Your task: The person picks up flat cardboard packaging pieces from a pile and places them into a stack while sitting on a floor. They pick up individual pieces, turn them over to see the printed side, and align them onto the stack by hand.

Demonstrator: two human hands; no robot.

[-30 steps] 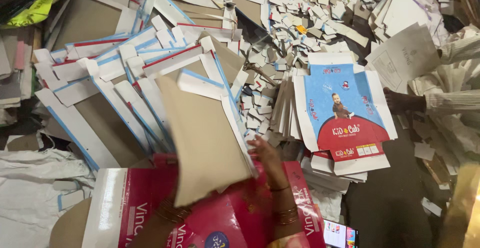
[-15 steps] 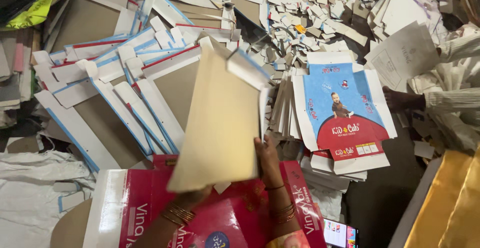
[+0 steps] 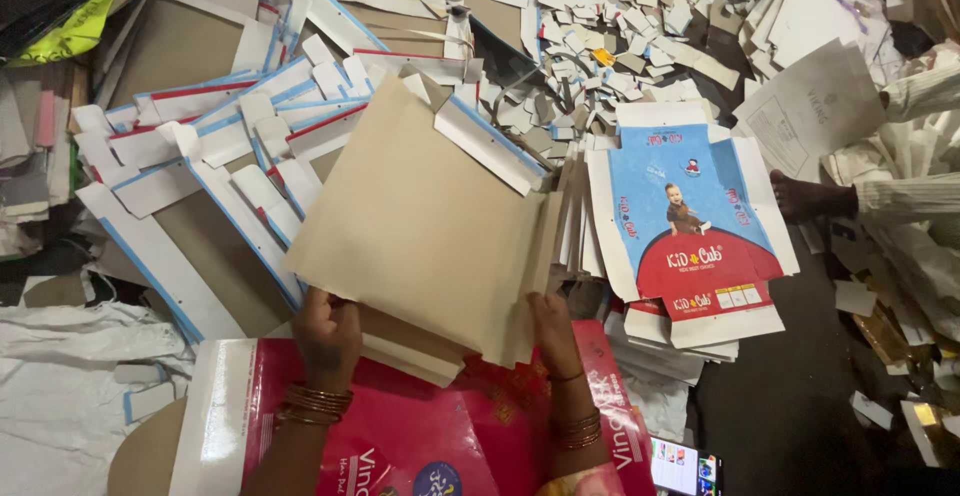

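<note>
Right now my left hand [image 3: 327, 334] and my right hand [image 3: 553, 331] each pinch the lower edge of a plain tan, flat-cut cardboard box blank [image 3: 420, 221], its brown back turned up towards me and its white, blue-edged flap pointing away. That blank is my landmark: it is raised and tilted over a thin stack of similar tan sheets [image 3: 420, 351], which lies just under its lower edge on a glossy pink printed carton sheet [image 3: 400, 436]. Left of the blank, more white-and-blue flattened blanks [image 3: 190, 216] fan out on the floor; right of it sits a pile of blue-and-red printed box blanks [image 3: 690, 226]. I judge the sheet light and fairly stiff but easy to crease, so both lower corners, thumbs on top, seem the safest places to take it.
</note>
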